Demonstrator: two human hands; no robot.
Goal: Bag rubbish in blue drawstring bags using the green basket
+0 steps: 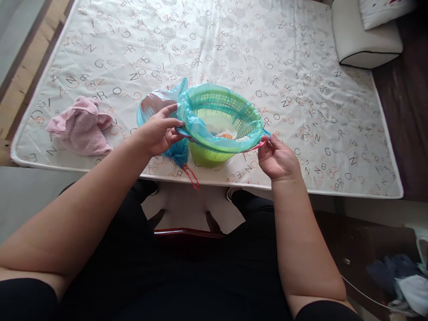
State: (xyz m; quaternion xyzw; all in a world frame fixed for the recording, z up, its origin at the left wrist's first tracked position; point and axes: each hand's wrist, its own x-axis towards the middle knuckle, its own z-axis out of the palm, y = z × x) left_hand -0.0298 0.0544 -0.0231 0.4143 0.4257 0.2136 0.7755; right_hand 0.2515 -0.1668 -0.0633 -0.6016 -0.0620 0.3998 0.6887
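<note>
A light green mesh basket (210, 157) stands near the front edge of the mattress. A thin blue plastic bag (251, 119) lies over its rim. At the basket's left side, my left hand (159, 131) grips the bag's edge between thumb and fingers. My right hand (278, 158) is closed at the right of the rim, pinching the bag's edge and its red drawstring. Something whitish with orange print (229, 134) shows inside the basket. More bunched blue plastic (177, 154) sits left of the basket, with a red drawstring loop (191, 176) hanging over the mattress edge.
A crumpled pink cloth (82, 127) lies to the left on the letter-patterned mattress (207, 40). At the far right are a cream cushioned block (366, 38) and a pillow (384, 11). Dark and white fabric (413, 292) is at the lower right.
</note>
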